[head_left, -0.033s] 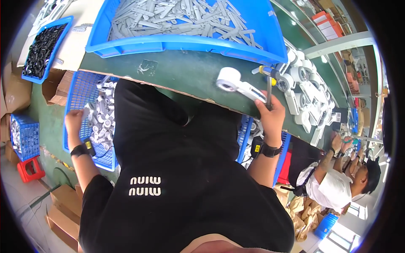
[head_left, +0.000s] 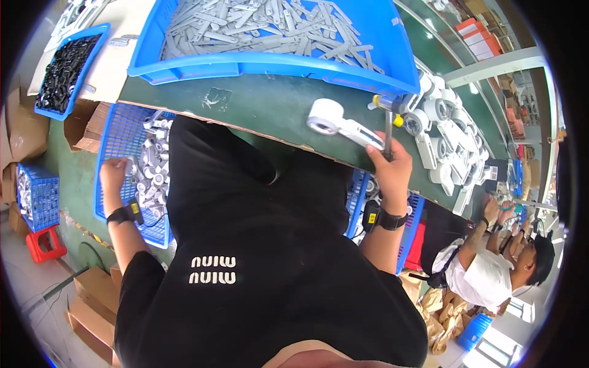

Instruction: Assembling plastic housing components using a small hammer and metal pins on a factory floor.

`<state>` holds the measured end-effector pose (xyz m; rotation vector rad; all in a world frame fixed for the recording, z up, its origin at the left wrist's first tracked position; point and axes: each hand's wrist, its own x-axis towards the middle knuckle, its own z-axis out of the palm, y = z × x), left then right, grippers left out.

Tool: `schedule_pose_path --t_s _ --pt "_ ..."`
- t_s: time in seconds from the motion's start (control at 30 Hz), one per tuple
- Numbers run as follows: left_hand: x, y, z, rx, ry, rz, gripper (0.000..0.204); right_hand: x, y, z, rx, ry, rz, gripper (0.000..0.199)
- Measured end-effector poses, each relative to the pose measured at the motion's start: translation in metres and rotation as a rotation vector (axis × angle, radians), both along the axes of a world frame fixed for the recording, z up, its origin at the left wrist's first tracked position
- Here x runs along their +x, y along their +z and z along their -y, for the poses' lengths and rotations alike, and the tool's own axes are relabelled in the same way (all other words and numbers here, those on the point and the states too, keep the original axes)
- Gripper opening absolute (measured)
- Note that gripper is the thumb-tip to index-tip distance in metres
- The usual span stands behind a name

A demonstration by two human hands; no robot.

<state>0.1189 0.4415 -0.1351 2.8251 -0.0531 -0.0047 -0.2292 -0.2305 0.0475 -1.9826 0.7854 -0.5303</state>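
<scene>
My right hand [head_left: 394, 168] is closed at the bench edge. A small mallet [head_left: 389, 135] with a metal shaft and yellow-tipped head stands up from its grip. Thumb and fingertips also meet the handle end of a white part [head_left: 325, 116], whose round ring end points left over the bench; I cannot tell whether they grip it. My left hand [head_left: 113, 175] is over the blue basket [head_left: 103, 190] on the left, fingers curled beside a small grey-white piece. Whether that piece is held is unclear. Several small white parts [head_left: 153, 172] lie in this basket.
A large blue tray [head_left: 245, 64] of grey strips stands ahead on the green bench [head_left: 264, 98]. White ring-ended parts [head_left: 442, 129] are heaped at the right. A smaller tray [head_left: 69, 70] of black pieces sits at far left. A co-worker [head_left: 478, 270] works at the right.
The white part and my right hand have shifted slightly left. My left hand has moved slightly right, at the basket. The mallet stays in my right hand.
</scene>
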Motion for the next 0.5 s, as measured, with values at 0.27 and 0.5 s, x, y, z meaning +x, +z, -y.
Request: schedule_pose_path --t_s 0.27,0.5 --pt "-0.022 0.191 0.241 -0.644 -0.396 0.337 0.016 0.013 0.009 0.003 0.398 0.085 0.070 0.039" --pt "0.018 0.260 0.415 -0.425 -0.888 0.417 0.020 0.004 -0.007 0.006 0.447 0.081 0.244 0.035"
